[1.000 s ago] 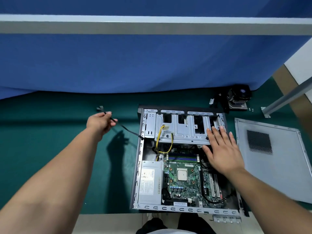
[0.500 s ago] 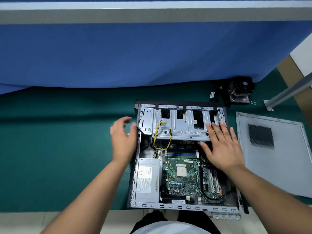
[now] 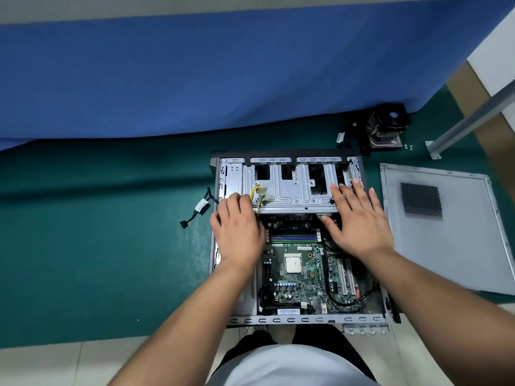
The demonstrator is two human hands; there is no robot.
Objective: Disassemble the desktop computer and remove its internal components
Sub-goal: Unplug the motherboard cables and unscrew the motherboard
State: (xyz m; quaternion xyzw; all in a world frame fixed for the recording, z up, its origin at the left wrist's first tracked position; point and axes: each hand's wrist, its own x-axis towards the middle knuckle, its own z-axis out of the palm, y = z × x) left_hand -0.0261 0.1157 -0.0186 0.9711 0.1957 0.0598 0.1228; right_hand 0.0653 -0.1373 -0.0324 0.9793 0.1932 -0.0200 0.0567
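Head cam looking straight down at an open grey metal desktop computer case (image 3: 301, 320) lying on its side on a dark green table mat (image 3: 97, 260), just in front of the person's body. Both hands are inside it. The left hand (image 3: 237, 232) sits over the case's left side, fingers bent down at the near left corner of the silver stamped-metal drive cage (image 3: 292, 188), right next to the yellow and black power wires with a white plug (image 3: 260, 195). Honestly can't tell if those fingers are gripping anything or just resting there, they're curled out of sight. The right hand (image 3: 359, 224) is flat and spread wide, fingers straight, pressing on the right end of the drive cage, thumb out over the edge toward the board.

Below the cage you can see the green motherboard (image 3: 301, 277) with its bare silver square processor (image 3: 293, 263) in the middle and blue and black memory slots (image 3: 292, 238) above it. A thin black cable (image 3: 345, 300) loops along the lower right of the board.

Off the case: a loose black cable with a white tag (image 3: 199, 208) lies on the mat just left of it, a grey perforated side panel (image 3: 446, 232) lies flat to the right, and a black fan-topped heatsink cooler (image 3: 386, 129) sits at the far right corner by the blue cloth backdrop (image 3: 223, 73).
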